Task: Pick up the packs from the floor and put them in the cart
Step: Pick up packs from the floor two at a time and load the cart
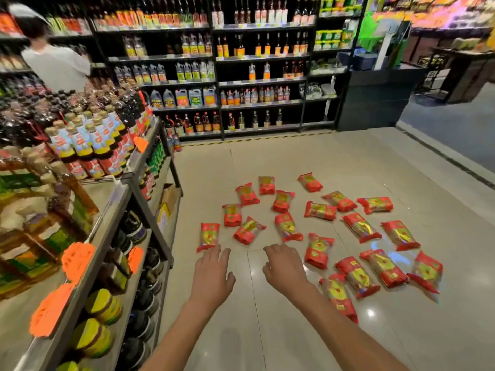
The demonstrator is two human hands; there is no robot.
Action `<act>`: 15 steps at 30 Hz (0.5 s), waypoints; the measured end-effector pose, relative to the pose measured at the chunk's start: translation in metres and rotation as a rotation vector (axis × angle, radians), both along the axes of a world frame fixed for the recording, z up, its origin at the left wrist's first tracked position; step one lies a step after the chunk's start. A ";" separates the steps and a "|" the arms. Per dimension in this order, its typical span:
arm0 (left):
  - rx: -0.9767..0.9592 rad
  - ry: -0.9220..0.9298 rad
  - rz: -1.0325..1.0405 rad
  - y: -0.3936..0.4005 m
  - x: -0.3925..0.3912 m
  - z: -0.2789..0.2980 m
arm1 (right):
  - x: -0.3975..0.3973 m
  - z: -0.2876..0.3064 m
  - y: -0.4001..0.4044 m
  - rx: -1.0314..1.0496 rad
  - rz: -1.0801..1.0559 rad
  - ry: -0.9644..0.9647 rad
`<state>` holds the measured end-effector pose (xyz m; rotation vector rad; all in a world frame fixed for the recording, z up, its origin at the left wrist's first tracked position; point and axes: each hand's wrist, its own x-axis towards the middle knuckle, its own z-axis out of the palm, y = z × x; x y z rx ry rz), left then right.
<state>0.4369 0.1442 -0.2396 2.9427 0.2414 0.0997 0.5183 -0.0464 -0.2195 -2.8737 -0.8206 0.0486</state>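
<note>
Several red packs with yellow-green labels lie scattered flat on the tiled floor (375,162), from a far one (310,182) to a near one (338,297). My left hand (213,274) reaches forward, palm down, fingers straight; its fingertips are just below the leftmost pack (208,236). My right hand (285,266) is stretched out beside it, fingers relaxed and slightly bent, holding nothing, left of another pack (318,250). No cart is in view.
A metal shelf unit (112,210) packed with bottles and jars stands close on my left, with orange price tags on its edges. Tall black bottle shelves (257,76) line the back. A person in a white shirt (56,62) stands at far left.
</note>
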 end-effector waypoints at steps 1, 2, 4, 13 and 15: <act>0.004 -0.006 0.007 0.012 0.017 0.002 | 0.022 0.000 0.011 -0.014 0.023 0.005; 0.007 -0.012 0.018 0.025 0.033 0.004 | 0.043 -0.001 0.023 -0.031 0.047 0.014; 0.008 -0.003 0.048 0.050 0.063 0.007 | 0.080 -0.004 0.048 -0.056 0.069 0.023; -0.044 0.087 0.087 0.163 0.214 -0.034 | 0.234 -0.048 0.160 -0.151 0.097 0.122; -0.077 0.093 0.103 0.191 0.258 -0.050 | 0.275 -0.059 0.181 -0.135 0.074 0.133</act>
